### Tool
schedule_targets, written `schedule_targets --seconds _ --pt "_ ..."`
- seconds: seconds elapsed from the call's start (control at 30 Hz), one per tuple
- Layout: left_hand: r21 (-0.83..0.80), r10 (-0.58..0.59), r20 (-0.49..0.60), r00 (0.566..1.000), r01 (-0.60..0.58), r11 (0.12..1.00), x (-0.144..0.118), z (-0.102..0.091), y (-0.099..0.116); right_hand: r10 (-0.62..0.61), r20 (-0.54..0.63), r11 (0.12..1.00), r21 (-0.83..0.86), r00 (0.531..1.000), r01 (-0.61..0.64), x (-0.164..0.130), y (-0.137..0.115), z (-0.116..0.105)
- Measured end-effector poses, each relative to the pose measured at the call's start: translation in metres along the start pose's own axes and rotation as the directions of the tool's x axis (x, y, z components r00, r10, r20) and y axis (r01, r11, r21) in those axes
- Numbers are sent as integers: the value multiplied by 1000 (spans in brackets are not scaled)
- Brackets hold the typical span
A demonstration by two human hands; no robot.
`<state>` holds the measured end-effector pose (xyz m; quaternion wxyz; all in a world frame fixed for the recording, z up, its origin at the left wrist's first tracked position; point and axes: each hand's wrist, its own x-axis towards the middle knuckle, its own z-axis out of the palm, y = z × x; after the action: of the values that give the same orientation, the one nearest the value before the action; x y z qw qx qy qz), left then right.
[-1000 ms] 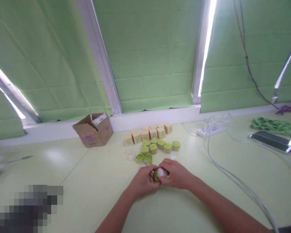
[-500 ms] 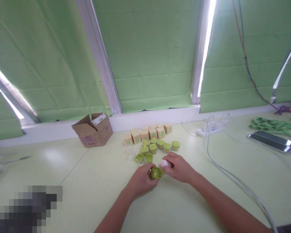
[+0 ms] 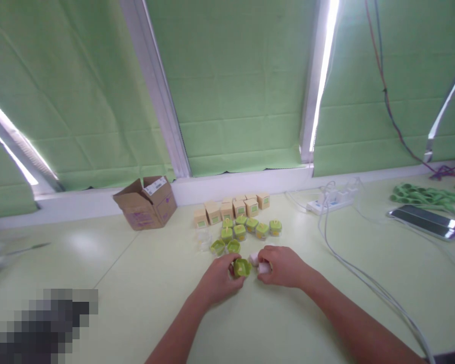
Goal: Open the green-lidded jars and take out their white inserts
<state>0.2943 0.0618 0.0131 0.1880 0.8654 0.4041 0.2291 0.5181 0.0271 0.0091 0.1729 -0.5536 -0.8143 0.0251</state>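
Both hands have parted: left hand [image 3: 218,277] pinches green cup [image 3: 241,267]; right hand [image 3: 282,266], just beside, grips white piece [image 3: 263,268].

The right hand [image 3: 282,266] covers most of a small white piece [image 3: 263,268], so its shape cannot be told. The left hand [image 3: 218,279] hides the near side of a green cup [image 3: 242,267]. A pixelated patch [image 3: 41,323] blanks the lower left corner. Labels on the small boxes [image 3: 231,208] are too small to read
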Motion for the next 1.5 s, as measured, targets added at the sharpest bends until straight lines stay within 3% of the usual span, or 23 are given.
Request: schedule_targets --seconds 0.23,0.43,0.77,1.3,1.5 --pt "-23 19 3 1000 -19 1000 -1 2 -3 24 65 999 -27 998 -22 0 2 -3" --pt "-17 63 -28 998 -64 998 -2 3 -1 -15 -16 1000 4 1000 15 0 0 -7" --pt "-78 78 -75 994 -84 993 -2 10 -2 -180 -97 978 86 979 188 3 -7 5" --pt "-277 -2 -28 1000 -6 961 0 19 3 -144 -169 986 59 975 156 4 -7 17" --pt "-306 52 -15 999 -54 951 1 15 7 -139 -159 989 18 977 144 6 -11 16"
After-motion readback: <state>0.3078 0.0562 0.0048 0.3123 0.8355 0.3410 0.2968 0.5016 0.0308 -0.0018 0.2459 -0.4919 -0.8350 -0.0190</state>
